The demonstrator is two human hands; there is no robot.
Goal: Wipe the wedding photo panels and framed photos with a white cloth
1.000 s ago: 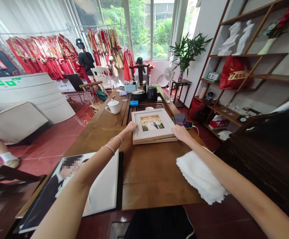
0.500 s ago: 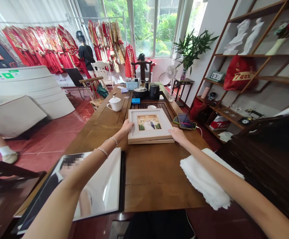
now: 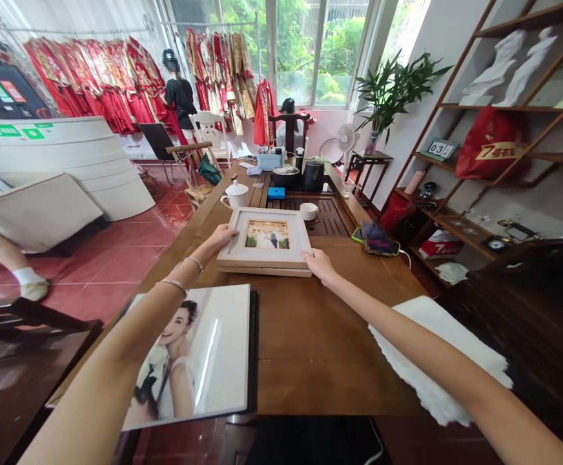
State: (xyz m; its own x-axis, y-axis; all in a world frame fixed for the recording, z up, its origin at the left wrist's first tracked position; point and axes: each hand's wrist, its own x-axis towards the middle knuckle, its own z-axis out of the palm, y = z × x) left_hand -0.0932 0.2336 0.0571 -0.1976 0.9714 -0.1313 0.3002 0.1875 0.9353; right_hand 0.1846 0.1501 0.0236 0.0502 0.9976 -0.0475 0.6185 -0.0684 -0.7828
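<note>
A pale wooden picture frame [image 3: 265, 243] with a photo of a couple lies flat on the long wooden table [image 3: 310, 336], resting on a second frame of the same size. My left hand [image 3: 222, 236] grips its left edge, fingers curled over the rim. My right hand [image 3: 317, 263] holds its near right corner. Both arms stretch forward over the table. A large glossy photo print [image 3: 199, 355] lies under my left forearm near the table's front left edge.
A folded white cloth [image 3: 436, 358] lies at the front right. A phone [image 3: 377, 240] sits right of the frame. Behind it stand a tea tray [image 3: 330, 219], a small cup [image 3: 308, 210], a white teapot [image 3: 236, 194] and kettles. Shelves line the right wall. Someone's foot [image 3: 30, 287] shows at left.
The frame has slid left and slightly toward me with both hands on it, away from the phone. The view has shifted, so the print shows more fully.
</note>
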